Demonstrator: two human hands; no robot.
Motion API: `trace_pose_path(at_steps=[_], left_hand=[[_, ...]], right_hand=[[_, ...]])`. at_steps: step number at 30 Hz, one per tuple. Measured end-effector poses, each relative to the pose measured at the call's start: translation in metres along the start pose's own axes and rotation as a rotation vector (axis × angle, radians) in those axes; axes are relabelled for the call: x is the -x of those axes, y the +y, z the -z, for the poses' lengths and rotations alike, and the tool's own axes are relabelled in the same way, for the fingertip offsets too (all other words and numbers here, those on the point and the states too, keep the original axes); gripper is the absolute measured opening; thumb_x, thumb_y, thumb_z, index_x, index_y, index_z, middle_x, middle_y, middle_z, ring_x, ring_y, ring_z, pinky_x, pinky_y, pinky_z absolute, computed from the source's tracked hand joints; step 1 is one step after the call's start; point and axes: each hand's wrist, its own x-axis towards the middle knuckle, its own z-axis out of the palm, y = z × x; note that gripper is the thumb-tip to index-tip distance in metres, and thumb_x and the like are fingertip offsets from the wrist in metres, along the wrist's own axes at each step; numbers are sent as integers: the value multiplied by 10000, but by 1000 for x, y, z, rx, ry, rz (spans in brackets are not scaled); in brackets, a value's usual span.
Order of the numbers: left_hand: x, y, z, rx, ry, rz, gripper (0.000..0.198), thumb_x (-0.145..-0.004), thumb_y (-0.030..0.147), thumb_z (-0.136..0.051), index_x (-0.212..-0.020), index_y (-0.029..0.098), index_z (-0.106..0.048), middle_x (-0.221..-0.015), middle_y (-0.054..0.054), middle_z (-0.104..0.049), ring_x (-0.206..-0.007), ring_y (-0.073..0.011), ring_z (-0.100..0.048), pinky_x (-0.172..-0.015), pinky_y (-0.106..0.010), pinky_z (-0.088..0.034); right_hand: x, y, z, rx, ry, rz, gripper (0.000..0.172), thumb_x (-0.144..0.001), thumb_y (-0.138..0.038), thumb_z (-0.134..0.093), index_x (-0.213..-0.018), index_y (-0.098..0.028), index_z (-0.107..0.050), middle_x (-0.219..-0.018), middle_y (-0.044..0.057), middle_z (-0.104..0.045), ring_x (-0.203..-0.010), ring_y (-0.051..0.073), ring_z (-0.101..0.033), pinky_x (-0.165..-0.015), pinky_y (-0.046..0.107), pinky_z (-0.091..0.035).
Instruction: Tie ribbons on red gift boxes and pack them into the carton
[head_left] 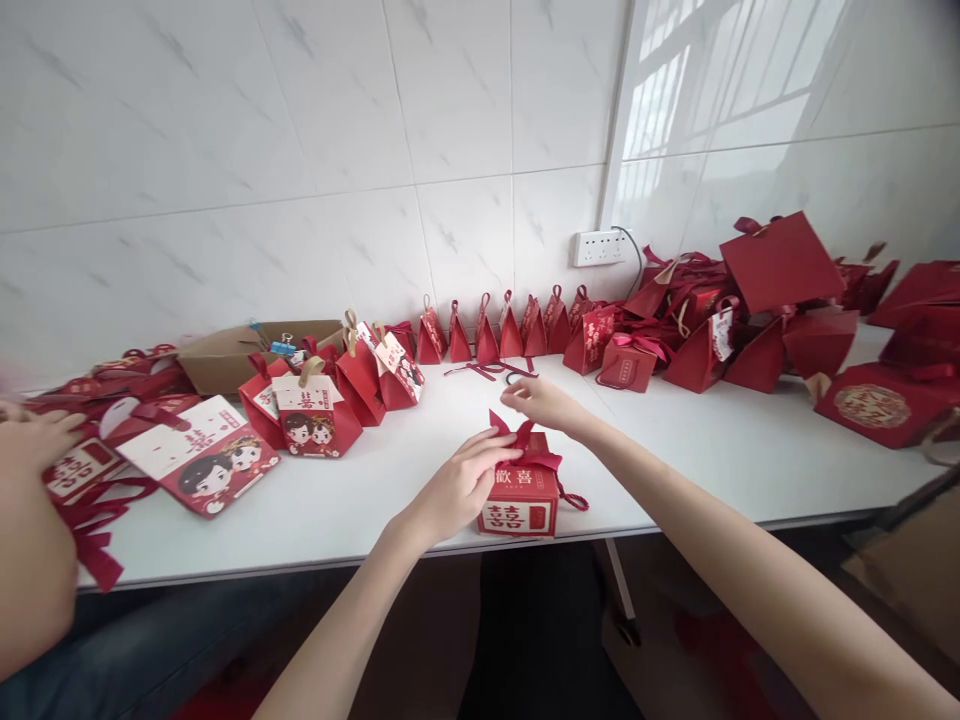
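A red candy gift box (517, 502) with white Chinese lettering stands at the table's front edge. It has a dark red ribbon bow (540, 462) on top and a twisted cord at its right side. My left hand (466, 478) is closed on the ribbon from the left, its thumb mostly hidden. Just behind and above the bow is my right hand (544, 405), its fingers curled together. Whatever they may hold is too small to make out. A dark curved piece (520, 377) shows just beyond those fingers, beside loose ribbon strips (480, 370) on the table.
Small red boxes (487, 340) line the wall. Boxes with cartoon couples (311, 420) and an open cardboard carton (225, 358) stand left. A heap of red boxes (780, 265) fills the right side. Another person's hand (34, 435) reaches in at far left. A power socket (600, 248) is on the wall.
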Motion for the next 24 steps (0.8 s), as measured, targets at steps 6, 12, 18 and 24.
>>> trace_pose_path(at_steps=[6, 12, 18, 24], left_hand=[[3, 1, -2, 47, 20, -16, 403, -883, 155, -313, -1185, 253, -561, -1353, -3, -485, -1313, -177, -357, -1111, -371, -311], [4, 8, 3, 72, 26, 75, 357, -878, 170, -292, -990, 202, -629, -1168, -48, -606, -1127, -224, -533, -950, -362, -456], [-6, -9, 9, 196, -50, -38, 368, -885, 202, -335, -1101, 262, -627, -1308, -3, -535, -1303, -205, -365, -1108, -401, -272], [-31, -28, 16, 463, -202, -29, 324, -767, 192, -451, -952, 236, -713, -1249, -34, -587, -1239, -249, -454, -1075, -404, -310]], right_hand=[[29, -91, -11, 141, -388, 512, 444, -853, -204, -490, -1295, -187, -464, -834, 32, -678, -668, 119, -622, -657, 233, -473], [48, -174, -53, 369, -679, 841, 716, -853, -279, -541, -1455, -286, -153, -973, 9, -660, -603, 97, -588, -684, 253, -469], [13, -134, -24, 466, -523, 674, 390, -855, -321, -504, -1201, -151, -559, -997, 88, -672, -712, 160, -634, -670, 278, -472], [1, -22, 14, 458, -381, 382, 301, -897, -281, -430, -1043, -167, -667, -1139, 80, -645, -1020, 211, -591, -873, 314, -434]])
